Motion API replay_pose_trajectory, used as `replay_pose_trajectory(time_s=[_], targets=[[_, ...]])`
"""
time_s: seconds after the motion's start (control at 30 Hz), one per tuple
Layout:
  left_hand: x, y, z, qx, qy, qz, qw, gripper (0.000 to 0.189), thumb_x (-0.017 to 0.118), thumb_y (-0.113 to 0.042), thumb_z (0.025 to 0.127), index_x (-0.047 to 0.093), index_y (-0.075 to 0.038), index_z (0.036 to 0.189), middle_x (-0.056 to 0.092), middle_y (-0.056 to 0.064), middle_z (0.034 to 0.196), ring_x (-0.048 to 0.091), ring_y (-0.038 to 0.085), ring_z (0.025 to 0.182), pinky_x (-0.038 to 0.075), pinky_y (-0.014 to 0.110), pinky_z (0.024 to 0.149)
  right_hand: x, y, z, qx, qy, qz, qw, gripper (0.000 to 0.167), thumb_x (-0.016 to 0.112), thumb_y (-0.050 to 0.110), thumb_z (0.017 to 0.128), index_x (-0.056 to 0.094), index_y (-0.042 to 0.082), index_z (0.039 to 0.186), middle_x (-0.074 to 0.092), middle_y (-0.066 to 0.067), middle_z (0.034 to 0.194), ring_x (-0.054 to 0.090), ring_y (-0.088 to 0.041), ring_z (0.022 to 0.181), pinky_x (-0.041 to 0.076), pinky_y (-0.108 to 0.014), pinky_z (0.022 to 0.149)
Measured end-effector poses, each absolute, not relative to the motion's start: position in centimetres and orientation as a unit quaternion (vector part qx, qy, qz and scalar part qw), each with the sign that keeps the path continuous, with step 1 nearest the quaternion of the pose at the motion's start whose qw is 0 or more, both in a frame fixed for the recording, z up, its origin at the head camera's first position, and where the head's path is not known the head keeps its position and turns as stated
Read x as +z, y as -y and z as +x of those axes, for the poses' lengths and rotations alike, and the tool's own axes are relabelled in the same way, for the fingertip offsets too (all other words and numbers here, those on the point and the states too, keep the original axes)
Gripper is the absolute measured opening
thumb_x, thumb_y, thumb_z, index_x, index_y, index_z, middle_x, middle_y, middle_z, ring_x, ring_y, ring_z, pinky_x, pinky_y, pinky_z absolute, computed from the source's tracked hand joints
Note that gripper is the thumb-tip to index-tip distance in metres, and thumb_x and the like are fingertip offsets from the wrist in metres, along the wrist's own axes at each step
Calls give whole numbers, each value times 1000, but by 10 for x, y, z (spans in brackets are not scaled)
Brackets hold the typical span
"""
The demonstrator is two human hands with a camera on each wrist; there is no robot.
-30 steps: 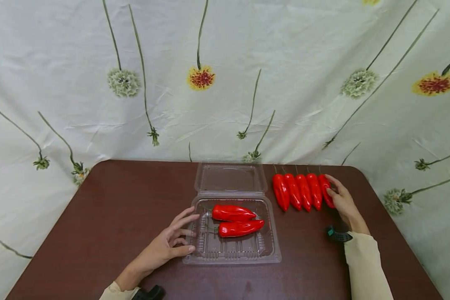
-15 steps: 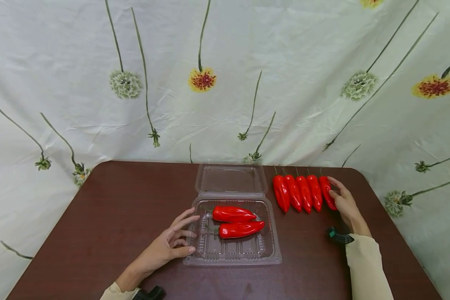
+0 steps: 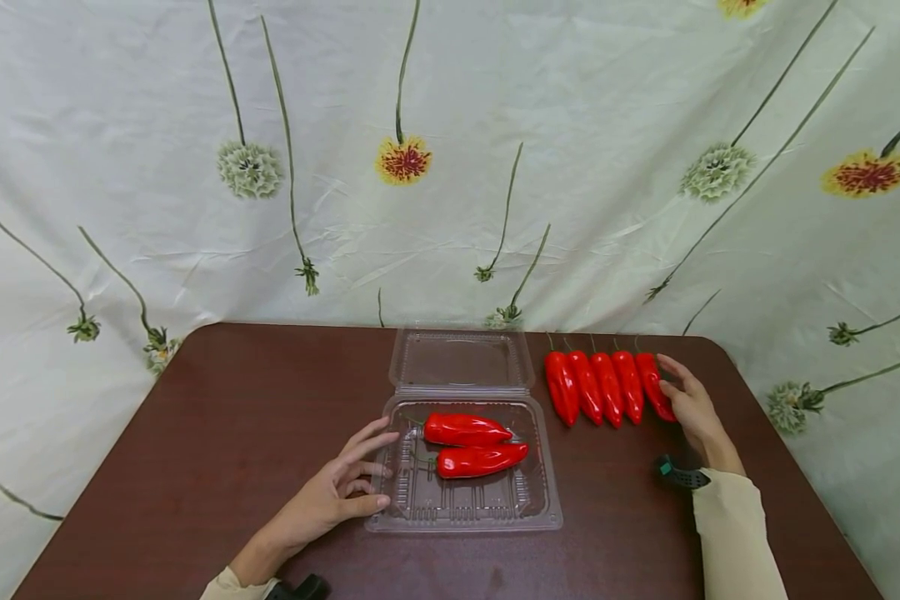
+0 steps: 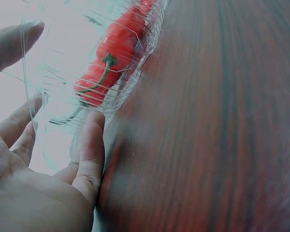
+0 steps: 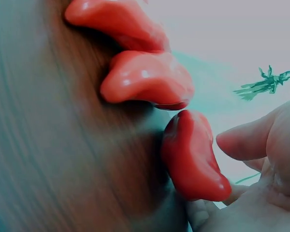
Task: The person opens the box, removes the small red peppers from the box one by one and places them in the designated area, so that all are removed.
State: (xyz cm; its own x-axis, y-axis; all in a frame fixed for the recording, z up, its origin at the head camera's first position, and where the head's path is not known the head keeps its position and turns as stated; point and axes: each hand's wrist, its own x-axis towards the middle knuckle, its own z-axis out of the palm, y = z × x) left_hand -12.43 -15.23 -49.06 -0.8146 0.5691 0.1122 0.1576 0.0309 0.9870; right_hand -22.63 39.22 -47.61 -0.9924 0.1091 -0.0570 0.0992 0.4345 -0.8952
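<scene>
My left hand (image 3: 326,492) rests its spread fingers against the left side of a clear plastic clamshell box (image 3: 468,521), whose lid (image 3: 461,358) is flipped back. Two red chili peppers, an upper one (image 3: 465,428) and a lower one (image 3: 482,460), lie sideways in the box with stems to the left. At the right my right hand (image 3: 696,412) has its thumb and fingers about the last red chili pepper (image 3: 654,387) of a row. In the right wrist view that pepper (image 5: 193,159) sits between thumb and fingers; a narrow gap shows beside the thumb.
Several more red chili peppers (image 3: 607,387) lie side by side to the right of the box, stems pointing away. The dark brown table (image 3: 285,375) ends at a hanging white cloth (image 3: 607,108) printed with flowers.
My right hand has shifted slightly right, and the last pepper's lower end has swung a little right, away from its neighbour. My left hand and the box have stayed put.
</scene>
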Motion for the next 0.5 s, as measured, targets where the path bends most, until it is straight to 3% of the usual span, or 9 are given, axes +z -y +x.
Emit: replay_pose_trajectory(time_s=[0.2, 0.33, 0.4, 0.5], targets=[[-490, 152, -124, 646, -700, 260, 158, 72, 66, 2, 93, 32, -6, 156, 4, 8, 168, 57, 24, 120, 52, 26, 86, -470, -394, -225, 525, 849, -62, 25, 54, 39, 6, 106, 24, 3, 158, 26, -28, 158, 36, -40, 136, 36, -10, 86], [-490, 152, -124, 646, -700, 262, 157, 72, 66, 1, 93, 31, -4, 156, 4, 9, 168, 57, 24, 119, 52, 26, 86, -461, -390, -225, 517, 853, -60, 36, 53, 40, 10, 107, 25, 5, 159, 27, -25, 160, 37, -37, 133, 40, -35, 103], [-490, 152, -124, 647, -698, 262, 157, 72, 66, 1, 93, 30, -3, 156, 4, 9, 168, 57, 24, 119, 52, 26, 86, -455, -386, -225, 518, 853, -51, 40, 53, 41, 11, 107, 26, 6, 158, 28, -24, 160, 36, -37, 134, 38, -45, 104], [-490, 152, -124, 648, -697, 263, 158, 73, 67, 1, 93, 30, -3, 156, 3, 9, 168, 57, 23, 119, 52, 26, 86, -447, -379, -224, 515, 856, -36, 43, 53, 43, 11, 107, 29, 6, 157, 29, -23, 160, 35, -39, 136, 41, -38, 99]])
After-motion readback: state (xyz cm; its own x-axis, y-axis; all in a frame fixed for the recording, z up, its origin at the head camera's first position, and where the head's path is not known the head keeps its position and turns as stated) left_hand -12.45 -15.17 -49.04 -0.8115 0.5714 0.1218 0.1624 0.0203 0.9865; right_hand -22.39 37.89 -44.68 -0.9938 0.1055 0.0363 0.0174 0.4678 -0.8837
